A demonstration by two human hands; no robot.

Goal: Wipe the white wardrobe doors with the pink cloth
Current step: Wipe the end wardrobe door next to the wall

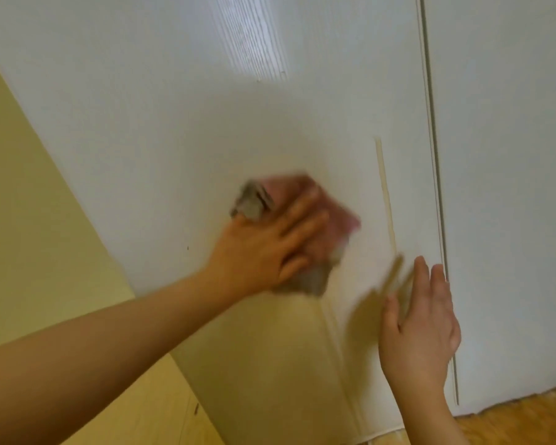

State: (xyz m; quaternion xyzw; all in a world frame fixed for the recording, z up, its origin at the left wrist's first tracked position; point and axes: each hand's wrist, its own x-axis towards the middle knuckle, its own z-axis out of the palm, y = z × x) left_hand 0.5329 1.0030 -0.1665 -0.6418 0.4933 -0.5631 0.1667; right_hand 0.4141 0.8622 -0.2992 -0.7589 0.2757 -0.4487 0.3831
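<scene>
A white wardrobe door point(180, 117) fills most of the head view, with a second white door point(507, 187) to its right past a dark vertical gap. My left hand point(270, 248) presses a pink cloth point(305, 200) flat against the left door at mid-height; the cloth is blurred and shows grey patches at its upper left and lower edge. My right hand point(421, 326) is open with fingers up, resting near the right edge of the left door, beside the gap. A slim pale handle strip point(386, 194) runs down the door between cloth and gap.
A yellow wall point(23, 220) borders the wardrobe on the left. Wooden floor point(527, 422) shows at the bottom right under the doors and at the bottom left.
</scene>
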